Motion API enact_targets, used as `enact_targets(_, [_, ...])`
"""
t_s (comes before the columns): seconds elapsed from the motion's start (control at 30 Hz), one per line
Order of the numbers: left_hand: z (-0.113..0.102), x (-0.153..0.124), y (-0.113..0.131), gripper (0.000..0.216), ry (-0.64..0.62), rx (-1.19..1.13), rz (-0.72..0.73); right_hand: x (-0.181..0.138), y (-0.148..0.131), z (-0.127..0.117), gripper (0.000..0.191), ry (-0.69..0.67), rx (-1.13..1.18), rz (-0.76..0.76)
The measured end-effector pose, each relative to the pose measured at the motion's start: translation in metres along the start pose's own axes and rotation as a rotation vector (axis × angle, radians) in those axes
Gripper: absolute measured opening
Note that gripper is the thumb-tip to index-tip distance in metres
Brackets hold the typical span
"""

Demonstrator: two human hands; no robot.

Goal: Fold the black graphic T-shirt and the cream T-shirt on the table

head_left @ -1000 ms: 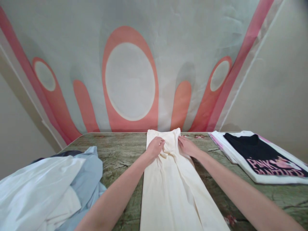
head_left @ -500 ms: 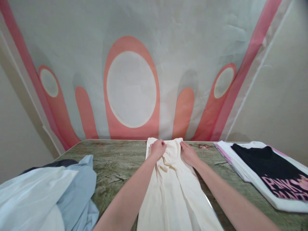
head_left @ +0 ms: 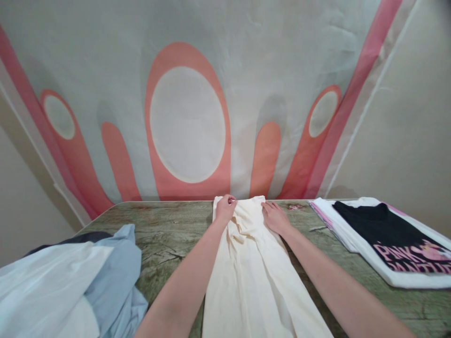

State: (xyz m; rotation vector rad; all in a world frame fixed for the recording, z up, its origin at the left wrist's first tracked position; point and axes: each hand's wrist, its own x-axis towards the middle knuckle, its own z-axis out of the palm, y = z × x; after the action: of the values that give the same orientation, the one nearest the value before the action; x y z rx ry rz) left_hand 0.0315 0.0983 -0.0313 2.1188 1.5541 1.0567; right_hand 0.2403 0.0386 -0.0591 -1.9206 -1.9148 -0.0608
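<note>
A long cream garment that looks like a pair of trousers [head_left: 253, 272] lies lengthwise on the table, its waist end at the far edge. Creases bunch the cloth just below the waistband. My left hand [head_left: 226, 209] is at the waistband's left part, thumb and fingers pinched on the fabric. On the opposite side, my right hand [head_left: 275, 218] rests along the garment's right edge with its fingers stretched out and lying flat. The near end of the garment runs out of view at the bottom.
A loose heap of white and light-blue clothes [head_left: 118, 277] sits at the left, with something dark behind it. Folded shirts, a black printed T-shirt [head_left: 387, 230] on top, lie at the right. The wood-patterned table [head_left: 169, 220] ends against a decorated wall sheet [head_left: 243, 56].
My left hand has shifted slightly left and towards the far edge along the waistband. The cloth between the hands looks a little flatter. My right hand has barely moved.
</note>
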Motion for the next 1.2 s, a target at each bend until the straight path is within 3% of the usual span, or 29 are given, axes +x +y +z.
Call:
enact_targets(0.17, [0.001,0.001,0.001,0.015,0.013,-0.061,0.047,-0.002,-0.002,-0.007,0.032,0.104,-0.007,0.028])
enact_targets(0.33, [0.0,-0.003,0.007,0.016,0.04,-0.049,0.094,0.001,0.0,-0.008,0.039,-0.038,0.003,-0.127])
enact_targets(0.57, [0.001,-0.005,-0.001,0.01,0.011,-0.023,0.02,0.01,0.006,0.004,0.049,-0.163,-0.037,-0.116])
enact_targets(0.77, [-0.002,-0.001,0.0,0.014,-0.025,-0.113,-0.121,0.015,0.004,-0.002,0.054,-0.256,-0.115,-0.092])
enact_targets(0.93, [-0.013,-0.002,0.0,0.042,-0.188,-0.269,-0.26,0.031,-0.001,-0.015,0.053,-0.304,-0.193,-0.056])
enact_targets(1.2, [-0.034,-0.008,0.004,0.085,-0.467,-0.448,-0.29,0.054,-0.015,-0.016,0.038,-0.277,-0.276,0.063])
